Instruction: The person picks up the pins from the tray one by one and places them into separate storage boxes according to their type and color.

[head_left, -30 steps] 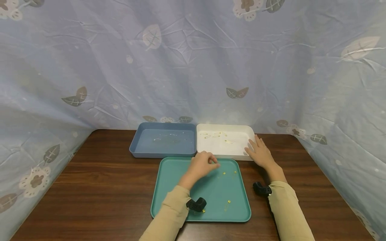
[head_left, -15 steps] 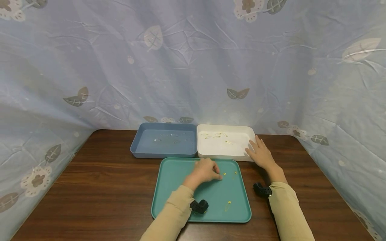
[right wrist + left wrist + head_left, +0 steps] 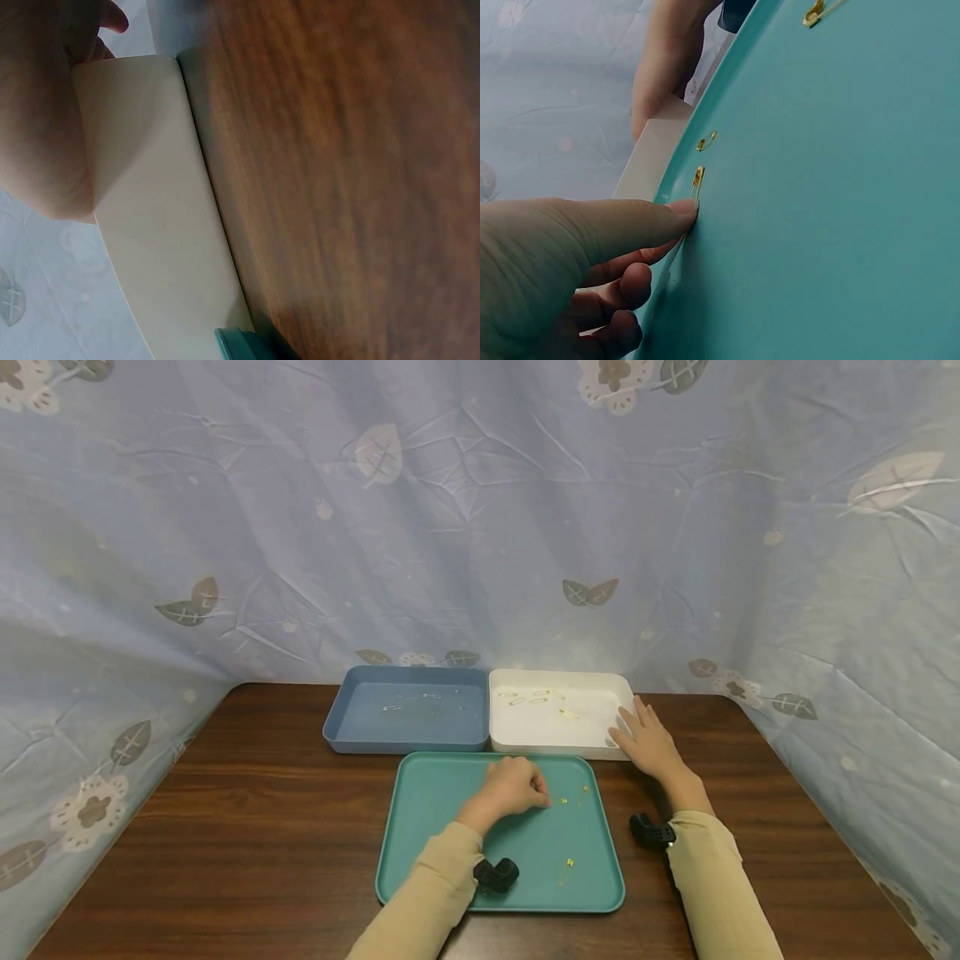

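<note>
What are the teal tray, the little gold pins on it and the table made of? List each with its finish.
Teal tray: probably plastic, matte; even colour, moulded rounded rim.
Gold pins: likely metal, shiny; thin wire with a gold glint, seemingly safety pins. The left hand touches one with a fingertip.
Table: wood or wood-look laminate, slight sheen; dark brown grain lines.

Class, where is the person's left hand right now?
In the head view, the left hand is over the teal tray, fingertip touching a gold safety pin.
</note>
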